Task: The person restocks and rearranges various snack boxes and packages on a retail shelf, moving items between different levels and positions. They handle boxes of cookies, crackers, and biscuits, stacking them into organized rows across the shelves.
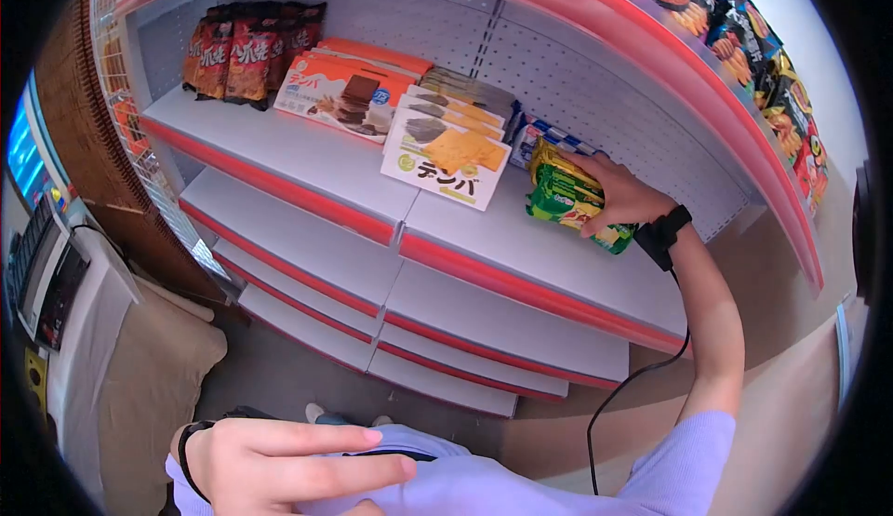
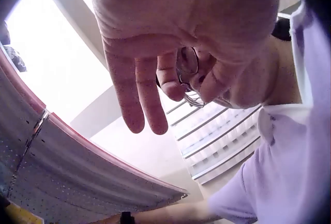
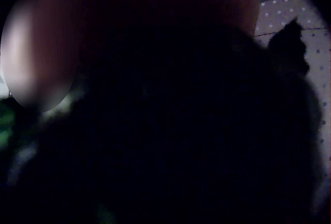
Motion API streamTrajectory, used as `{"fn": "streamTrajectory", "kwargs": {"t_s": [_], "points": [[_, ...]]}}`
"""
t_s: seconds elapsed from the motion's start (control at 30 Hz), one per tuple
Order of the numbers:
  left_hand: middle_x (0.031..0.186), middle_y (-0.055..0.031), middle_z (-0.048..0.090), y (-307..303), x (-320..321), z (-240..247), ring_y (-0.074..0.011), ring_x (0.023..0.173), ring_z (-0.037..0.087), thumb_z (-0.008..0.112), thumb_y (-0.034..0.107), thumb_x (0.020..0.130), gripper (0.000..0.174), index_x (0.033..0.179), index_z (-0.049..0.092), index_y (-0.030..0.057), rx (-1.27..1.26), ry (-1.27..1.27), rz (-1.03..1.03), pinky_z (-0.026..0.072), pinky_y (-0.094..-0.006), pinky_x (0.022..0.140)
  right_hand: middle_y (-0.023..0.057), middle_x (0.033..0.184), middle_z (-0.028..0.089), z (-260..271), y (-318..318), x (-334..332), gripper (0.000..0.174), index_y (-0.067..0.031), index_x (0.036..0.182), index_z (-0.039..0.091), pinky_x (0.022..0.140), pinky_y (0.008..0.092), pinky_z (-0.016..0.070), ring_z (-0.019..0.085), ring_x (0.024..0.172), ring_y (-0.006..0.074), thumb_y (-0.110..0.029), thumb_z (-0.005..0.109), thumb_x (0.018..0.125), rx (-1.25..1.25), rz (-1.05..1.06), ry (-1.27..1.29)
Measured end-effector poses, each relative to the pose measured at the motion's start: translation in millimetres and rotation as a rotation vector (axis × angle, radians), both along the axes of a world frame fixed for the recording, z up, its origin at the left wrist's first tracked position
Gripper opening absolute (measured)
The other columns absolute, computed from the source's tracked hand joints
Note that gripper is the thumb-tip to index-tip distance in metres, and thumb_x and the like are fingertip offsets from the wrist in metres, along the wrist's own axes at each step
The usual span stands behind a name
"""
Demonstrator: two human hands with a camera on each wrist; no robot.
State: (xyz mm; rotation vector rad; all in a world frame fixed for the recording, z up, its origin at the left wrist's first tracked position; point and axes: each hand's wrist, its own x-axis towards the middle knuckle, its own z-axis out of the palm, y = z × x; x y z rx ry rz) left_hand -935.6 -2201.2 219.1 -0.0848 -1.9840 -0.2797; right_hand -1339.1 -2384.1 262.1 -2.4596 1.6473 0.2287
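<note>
Glossy plastic green snack packets (image 1: 569, 197) on matt, perforated-backed metal shelf (image 1: 521, 237).

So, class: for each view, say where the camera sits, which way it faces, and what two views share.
Head: worn on the head, facing forward and down at the shelf; shows the right hand gripping green packets and the left hand low down.
Left wrist: on that wrist, facing up past the palm and fingers; purple top shows.
Right wrist: on that wrist, pressed close, nearly dark; one blurred finger shows.
Shared: head and left wrist both show the left hand and purple top.
</note>
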Motion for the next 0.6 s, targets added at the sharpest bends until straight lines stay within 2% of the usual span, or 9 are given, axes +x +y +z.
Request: {"fn": "streamTrajectory", "kwargs": {"t_s": [0.13, 0.2, 0.23, 0.3, 0.37, 0.43, 0.5, 0.57, 0.6], "points": [[0.083, -0.0086, 0.048, 6, -3, 3, -0.0306, 0.068, 0.065, 0.065, 0.007, 0.075, 0.067, 0.115, 0.046, 0.0563, 0.058, 0.052, 0.078, 0.0585, -0.0427, 0.058, 0.0182, 0.124, 0.042, -10, -18, 2, 0.115, -0.0158, 0.148, 0.026, 0.106, 0.0382, 0.0286, 0.040, 0.120, 0.0361, -0.025, 0.084, 0.050, 0.107, -0.010, -0.090], [0.083, -0.0088, 0.048, 10, -4, 4, -0.0309, 0.067, 0.065, 0.066, 0.007, 0.074, 0.066, 0.115, 0.046, 0.0545, 0.087, 0.066, 0.131, 0.0585, -0.0425, 0.057, 0.0191, 0.129, 0.040, -16, -25, 3, 0.115, -0.0162, 0.148, 0.025, 0.108, 0.0429, 0.0253, 0.037, 0.124, 0.0375, -0.036, 0.084, 0.051, 0.130, -0.008, -0.134], [0.083, -0.0088, 0.047, 12, -5, 2, -0.0312, 0.067, 0.065, 0.067, 0.007, 0.074, 0.065, 0.114, 0.045, 0.0534, 0.099, 0.094, 0.144, 0.0585, -0.0427, 0.057, 0.0191, 0.129, 0.040, -22, -28, 1, 0.115, -0.0162, 0.148, 0.025, 0.108, 0.0429, 0.0253, 0.037, 0.124, 0.0375, -0.036, 0.084, 0.051, 0.130, -0.004, -0.134], [0.083, -0.0088, 0.047, 10, -3, 0, -0.0315, 0.067, 0.065, 0.068, 0.007, 0.073, 0.065, 0.114, 0.045, 0.0524, 0.101, 0.124, 0.148, 0.0585, -0.0428, 0.057, 0.0207, 0.138, 0.035, -32, -30, -5, 0.116, -0.0169, 0.149, 0.024, 0.109, 0.0486, 0.0212, 0.033, 0.130, 0.0385, -0.049, 0.082, 0.053, -0.041, 0.075, 0.194], [0.083, -0.0088, 0.047, 7, 5, -2, -0.0322, 0.067, 0.065, 0.068, 0.007, 0.073, 0.066, 0.114, 0.046, 0.0525, 0.077, 0.066, 0.033, 0.0587, -0.0428, 0.057, 0.0216, 0.141, 0.032, -30, -21, -3, 0.117, -0.0172, 0.149, 0.024, 0.110, 0.0504, 0.0202, 0.030, 0.132, 0.0384, -0.054, 0.081, 0.053, -0.042, 0.025, 0.201], [0.084, -0.0087, 0.046, 7, 6, -2, -0.0322, 0.067, 0.065, 0.068, 0.007, 0.073, 0.067, 0.114, 0.045, 0.0552, 0.074, 0.065, 0.020, 0.0586, -0.0429, 0.057, 0.0225, 0.144, 0.029, -31, -14, -1, 0.118, -0.0175, 0.149, 0.023, 0.110, 0.0523, 0.0193, 0.028, 0.135, 0.0383, -0.058, 0.079, 0.053, -0.042, -0.019, 0.204], [0.084, -0.0086, 0.046, 6, 4, -3, -0.0323, 0.067, 0.065, 0.068, 0.008, 0.073, 0.068, 0.113, 0.044, 0.0578, 0.071, 0.062, 0.002, 0.0585, -0.0430, 0.056, 0.0242, 0.144, 0.029, -32, -8, -1, 0.113, -0.0155, 0.149, 0.022, 0.111, 0.0495, 0.0216, 0.028, 0.134, 0.0387, -0.059, 0.077, 0.060, 0.018, -0.106, 0.113], [0.084, -0.0107, 0.055, 6, -8, -10, -0.0316, 0.067, 0.065, 0.070, 0.011, 0.075, 0.052, 0.115, 0.050, 0.0371, 0.010, 0.253, 0.076, 0.0585, -0.0422, 0.058, 0.0249, 0.143, 0.029, -49, -13, -15, 0.109, -0.0139, 0.149, 0.023, 0.110, 0.0474, 0.0236, 0.029, 0.134, 0.0390, -0.058, 0.076, 0.064, -0.027, -0.101, 0.058], [0.084, -0.0107, 0.055, 7, -3, -3, -0.0316, 0.067, 0.065, 0.070, 0.011, 0.075, 0.052, 0.115, 0.050, 0.0371, 0.009, 0.252, 0.067, 0.0585, -0.0422, 0.058, 0.0255, 0.143, 0.030, -55, -14, -18, 0.106, -0.0123, 0.149, 0.023, 0.110, 0.0454, 0.0257, 0.030, 0.133, 0.0392, -0.058, 0.074, 0.068, -0.074, -0.082, 0.003]]}}
